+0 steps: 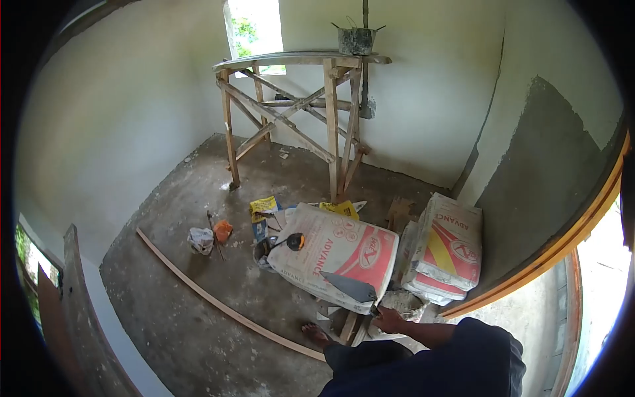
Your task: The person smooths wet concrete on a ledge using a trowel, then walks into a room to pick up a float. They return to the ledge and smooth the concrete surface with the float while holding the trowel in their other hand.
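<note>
Grey trowel (350,287) gripped in right hand (389,320), long axis diagonal over cement bag (331,245), tip pointing forward-left. Left hand out of view; state cannot be told.

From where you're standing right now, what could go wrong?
The trowel in my right hand has a pointed blade over the printed bag, so a careless move might tear it. My bare foot is near the long wooden strip, which I could trip on. The bucket stands near one end of the raised platform; a knock might bring it down.
</note>
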A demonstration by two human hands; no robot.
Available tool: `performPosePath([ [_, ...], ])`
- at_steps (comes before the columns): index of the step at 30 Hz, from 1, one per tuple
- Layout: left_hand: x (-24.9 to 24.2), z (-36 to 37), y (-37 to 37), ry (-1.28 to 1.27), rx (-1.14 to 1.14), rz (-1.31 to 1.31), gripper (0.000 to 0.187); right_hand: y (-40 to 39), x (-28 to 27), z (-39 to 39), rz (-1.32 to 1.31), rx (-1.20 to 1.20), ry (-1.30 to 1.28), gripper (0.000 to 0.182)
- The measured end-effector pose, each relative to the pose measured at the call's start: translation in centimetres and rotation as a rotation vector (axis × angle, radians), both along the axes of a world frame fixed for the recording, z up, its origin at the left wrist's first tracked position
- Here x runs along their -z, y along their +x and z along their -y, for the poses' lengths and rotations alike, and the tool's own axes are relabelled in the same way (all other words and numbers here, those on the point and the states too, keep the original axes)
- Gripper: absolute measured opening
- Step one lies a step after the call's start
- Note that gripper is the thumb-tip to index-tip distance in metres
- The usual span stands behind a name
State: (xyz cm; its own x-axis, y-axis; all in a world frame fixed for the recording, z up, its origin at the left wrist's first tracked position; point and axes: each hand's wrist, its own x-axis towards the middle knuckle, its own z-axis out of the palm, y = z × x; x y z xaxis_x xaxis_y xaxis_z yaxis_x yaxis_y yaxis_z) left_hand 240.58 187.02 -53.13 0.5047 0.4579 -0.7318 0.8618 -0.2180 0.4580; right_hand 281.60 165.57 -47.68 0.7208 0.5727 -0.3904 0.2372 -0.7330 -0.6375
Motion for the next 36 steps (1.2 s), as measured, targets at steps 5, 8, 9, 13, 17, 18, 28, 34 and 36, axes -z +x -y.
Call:
performPosePath([
  [5, -6.4, -14.9, 18.6, -0.071, -0.001, 0.158, 0.039, 6.6, -1.7, -15.3, 0.040, -0.136, 0.087, 0.053],
  [8, -10.1, -20.9, 26.8, -0.124, 0.059, 0.272, 0.039, 10.1, -5.5, -23.0, 0.035, -0.174, 0.106, 0.047],
  [9, -10.9, -22.4, 28.5, -0.141, 0.080, 0.300, 0.039, 10.8, -7.0, -25.1, 0.049, -0.174, 0.126, 0.045],
  [13, -11.5, -27.2, 31.5, -0.192, 0.135, 0.344, 0.039, 12.5, -8.1, -31.5, 0.067, -0.155, 0.175, 0.041],
  [17, -7.4, -33.0, 26.3, -0.185, 0.126, 0.241, 0.038, 11.1, -7.6, -34.0, 0.096, -0.042, 0.149, 0.046],
  [18, -6.3, -34.9, 23.9, -0.175, 0.119, 0.195, 0.038, 10.3, -6.9, -34.1, 0.119, 0.005, 0.140, 0.048],
  [28, -1.3, -61.9, -0.6, -0.042, -0.077, -0.073, 0.034, -6.7, -6.3, -33.1, 0.176, 0.626, -0.047, 0.043],
  [34, -2.3, -68.5, 3.3, -0.088, -0.051, -0.133, 0.039, -15.5, -5.6, -29.3, -0.052, 0.936, -0.054, 0.030],
  [36, -1.8, -67.6, 4.9, -0.115, -0.013, -0.111, 0.037, -16.6, -8.7, -30.7, -0.161, 1.044, -0.010, 0.027],
])
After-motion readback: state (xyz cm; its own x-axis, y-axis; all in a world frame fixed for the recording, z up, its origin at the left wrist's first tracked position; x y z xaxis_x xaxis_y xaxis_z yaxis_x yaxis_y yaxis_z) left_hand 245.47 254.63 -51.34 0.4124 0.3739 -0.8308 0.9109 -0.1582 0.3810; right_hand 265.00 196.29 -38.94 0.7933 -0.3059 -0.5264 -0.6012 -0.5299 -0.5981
